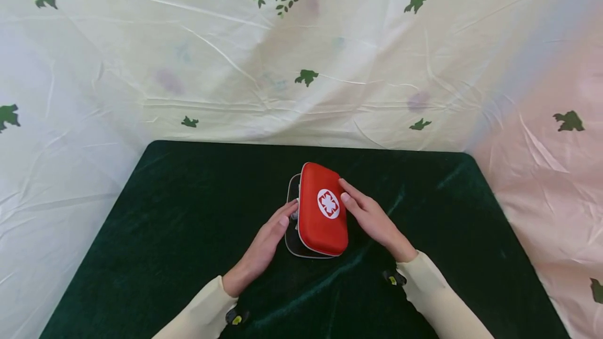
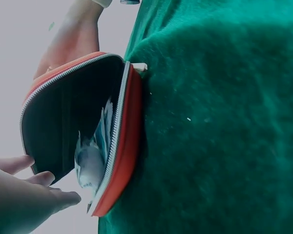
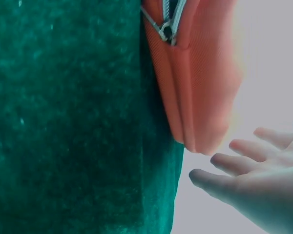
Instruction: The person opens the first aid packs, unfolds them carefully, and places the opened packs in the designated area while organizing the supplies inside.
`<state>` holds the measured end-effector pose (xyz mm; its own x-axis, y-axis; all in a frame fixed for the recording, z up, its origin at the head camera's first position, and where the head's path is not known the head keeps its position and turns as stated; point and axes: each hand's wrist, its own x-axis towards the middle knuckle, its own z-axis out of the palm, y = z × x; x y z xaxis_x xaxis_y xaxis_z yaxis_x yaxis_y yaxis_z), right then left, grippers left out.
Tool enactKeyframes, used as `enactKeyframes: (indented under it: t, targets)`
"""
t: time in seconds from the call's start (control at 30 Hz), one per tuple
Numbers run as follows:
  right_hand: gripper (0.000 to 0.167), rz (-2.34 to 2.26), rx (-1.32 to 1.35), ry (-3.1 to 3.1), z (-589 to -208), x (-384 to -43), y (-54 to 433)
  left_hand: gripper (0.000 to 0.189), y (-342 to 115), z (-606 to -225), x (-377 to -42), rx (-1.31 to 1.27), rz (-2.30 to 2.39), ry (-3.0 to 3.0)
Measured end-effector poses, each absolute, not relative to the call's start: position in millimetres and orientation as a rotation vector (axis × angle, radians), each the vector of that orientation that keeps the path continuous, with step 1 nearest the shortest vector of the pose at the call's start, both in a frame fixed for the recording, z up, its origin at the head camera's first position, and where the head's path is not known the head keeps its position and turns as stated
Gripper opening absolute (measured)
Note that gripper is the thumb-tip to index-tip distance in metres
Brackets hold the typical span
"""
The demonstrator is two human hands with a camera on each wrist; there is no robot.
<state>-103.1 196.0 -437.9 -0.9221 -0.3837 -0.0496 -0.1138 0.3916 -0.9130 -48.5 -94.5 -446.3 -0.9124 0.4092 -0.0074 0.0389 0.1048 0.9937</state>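
Note:
A red zippered first-aid case (image 1: 319, 237) with a white cross emblem lies partly open on the dark green cloth, its lid tilted up on the left. My left hand (image 1: 266, 239) is at that open side, fingers nearly straight and fingertips at the lid's edge. Clear-wrapped packets (image 2: 90, 163) show inside the dark interior in the left wrist view. On the case's right, hinged side is my right hand (image 1: 374, 221), its fingers extended along the lid's edge. The right wrist view shows the zipper pull (image 3: 166, 31) at the end of the zip.
Green velvety cloth (image 1: 212, 187) covers the table around the case, with a few creases near the front. A pale curtain (image 1: 245, 67) with leaf prints hangs behind and at both sides. Each wrist wears a small dark device (image 1: 394, 278) below the sleeve cuff.

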Motion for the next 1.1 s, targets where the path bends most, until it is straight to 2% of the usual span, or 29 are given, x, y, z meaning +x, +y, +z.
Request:
enactKeyframes:
  t: [0.67, 1.1]
  targets:
    - [0.060, -1.718, -0.427, 2.340, -422.6, -86.2, 188.8, 0.058, -54.5, -439.1, -50.5, 0.702, 1.997, 1.988]
    - [0.056, -1.826, -0.416, 2.322, -408.1, -85.5, 204.6, 0.065, -29.5, -427.8, -55.0, 0.851, 1.748, 2.032]
